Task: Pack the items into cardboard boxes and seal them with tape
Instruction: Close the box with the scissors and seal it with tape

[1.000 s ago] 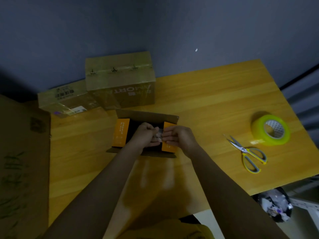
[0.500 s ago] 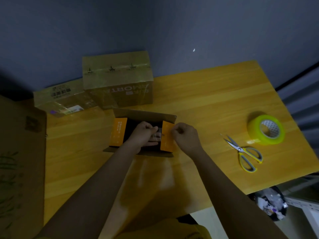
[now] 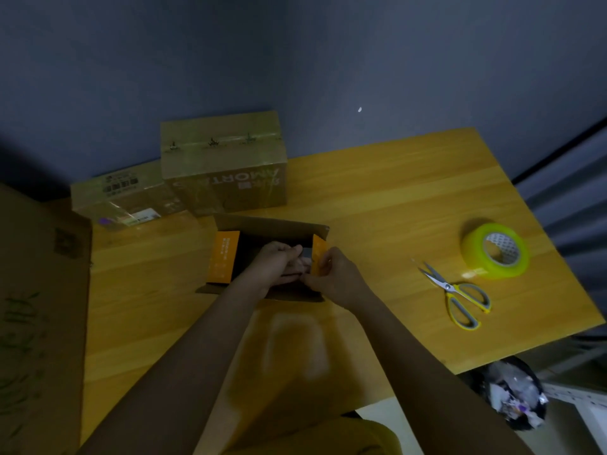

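From my head camera, I am looking down at the open cardboard box sitting on the desk in front of me. My left hand is reaching inside it, fingers curled around a small grey item that I cannot make out clearly. My right hand is pinching the orange right flap at the box's edge. The orange left flap is standing open. Two taped boxes are sitting behind: a tall sealed box and a flat sealed box just beside it. The yellow-green tape roll and scissors are lying well to my right.
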`<state>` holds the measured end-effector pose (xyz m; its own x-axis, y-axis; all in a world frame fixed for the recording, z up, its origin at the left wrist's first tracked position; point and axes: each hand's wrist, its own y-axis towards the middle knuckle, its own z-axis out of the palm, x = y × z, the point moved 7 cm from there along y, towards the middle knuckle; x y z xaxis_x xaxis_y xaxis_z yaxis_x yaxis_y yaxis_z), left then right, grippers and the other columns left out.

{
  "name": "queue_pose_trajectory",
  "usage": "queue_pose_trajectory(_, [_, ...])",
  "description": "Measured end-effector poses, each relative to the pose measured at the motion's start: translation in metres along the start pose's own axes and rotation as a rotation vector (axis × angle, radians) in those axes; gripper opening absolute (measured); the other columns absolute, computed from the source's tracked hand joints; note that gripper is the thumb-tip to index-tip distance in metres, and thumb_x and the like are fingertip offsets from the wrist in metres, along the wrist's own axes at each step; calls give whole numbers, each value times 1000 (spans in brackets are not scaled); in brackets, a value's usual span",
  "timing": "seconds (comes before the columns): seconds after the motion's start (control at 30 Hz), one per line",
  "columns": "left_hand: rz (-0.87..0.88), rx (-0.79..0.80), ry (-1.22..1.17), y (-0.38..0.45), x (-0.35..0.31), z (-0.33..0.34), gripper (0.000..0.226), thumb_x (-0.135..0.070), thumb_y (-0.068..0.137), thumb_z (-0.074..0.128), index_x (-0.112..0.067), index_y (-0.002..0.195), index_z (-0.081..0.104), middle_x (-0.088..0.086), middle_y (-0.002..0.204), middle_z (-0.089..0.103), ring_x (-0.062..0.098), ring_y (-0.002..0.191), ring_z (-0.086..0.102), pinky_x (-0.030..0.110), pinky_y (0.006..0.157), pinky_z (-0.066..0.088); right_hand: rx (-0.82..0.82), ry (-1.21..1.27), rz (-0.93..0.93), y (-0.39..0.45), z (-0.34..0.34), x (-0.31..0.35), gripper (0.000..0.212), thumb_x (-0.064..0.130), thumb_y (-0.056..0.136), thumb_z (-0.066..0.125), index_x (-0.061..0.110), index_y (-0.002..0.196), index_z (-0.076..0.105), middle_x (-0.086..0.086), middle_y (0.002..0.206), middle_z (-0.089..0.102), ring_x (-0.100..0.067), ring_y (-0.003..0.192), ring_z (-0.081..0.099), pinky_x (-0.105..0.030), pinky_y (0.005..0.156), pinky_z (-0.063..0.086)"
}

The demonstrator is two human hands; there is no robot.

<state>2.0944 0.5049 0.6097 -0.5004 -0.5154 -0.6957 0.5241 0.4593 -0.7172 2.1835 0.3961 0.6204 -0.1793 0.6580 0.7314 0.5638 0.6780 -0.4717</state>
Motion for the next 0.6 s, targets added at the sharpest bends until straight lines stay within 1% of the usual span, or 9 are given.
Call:
queue_pose_trajectory(0.07, [-26, 42, -45, -2, 3, 5, 15, -23, 96, 57, -13, 85, 57, -4, 73, 74, 11, 77, 69, 26, 66, 54, -2, 47, 29, -3, -4, -3, 37, 32, 78, 75, 19, 91, 43, 3, 82, 53, -9, 66, 50, -22, 51, 38])
queue_pose_trajectory(0.13, [-51, 102, -74, -3, 6, 11, 10, -23, 95, 58, -13, 96, 57, -3, 80, 75, 10, 80, 70, 27, 67, 54, 13, 112, 59, -6, -6, -7, 35, 31, 79, 75, 20, 93, 45, 3, 86, 55, -10, 71, 55, -24, 56, 45])
queue_pose_trajectory(0.2, [-75, 131, -98, -3, 8, 15, 17, -21, 94, 60, -11, 107, 55, 1, 90, 75, 13, 85, 70, 28, 68, 55, 35, 198, 95, -7, -6, -11, 35, 28, 80, 75, 18, 99, 47, 0, 93, 57, -16, 82, 61, -33, 68, 55])
queue_pose_trajectory(0.23, [-83, 137, -101, -2, 9, 17, 19, -20, 94, 61, -11, 109, 54, 2, 93, 74, 14, 87, 70, 29, 70, 55, 47, 243, 112, -8, -6, -12, 36, 26, 81, 75, 16, 102, 47, -2, 97, 57, -19, 85, 63, -35, 73, 57])
queue_pose_trajectory(0.27, [-91, 143, -104, -1, 10, 18, 21, -20, 94, 61, -11, 111, 54, 3, 95, 74, 15, 88, 69, 29, 71, 55, 60, 293, 127, -9, -5, -14, 36, 23, 82, 74, 15, 104, 47, -4, 99, 56, -18, 86, 63, -34, 74, 58])
queue_pose_trajectory(0.33, [-101, 155, -94, -1, 11, 21, 20, -19, 94, 60, -12, 112, 53, 3, 97, 73, 15, 90, 69, 30, 72, 55, 77, 385, 145, -11, -6, -15, 35, 17, 83, 73, 14, 107, 47, -6, 101, 55, -17, 86, 62, -31, 74, 58])
queue_pose_trajectory(0.43, [-90, 133, -22, 2, 13, 21, 17, -18, 95, 58, -15, 112, 55, 2, 100, 73, 13, 90, 69, 29, 70, 54, 97, 443, 153, -13, -7, -17, 36, 13, 84, 72, 16, 111, 48, -5, 101, 54, -17, 87, 61, -29, 73, 58])
queue_pose_trajectory(0.6, [-67, 112, 39, 6, 15, 23, 12, -18, 94, 60, -19, 105, 57, -3, 92, 73, 8, 83, 70, 28, 66, 53, 112, 491, 155, -15, -8, -20, 38, 11, 84, 72, 17, 114, 49, -5, 104, 55, -15, 89, 62, -20, 64, 57])
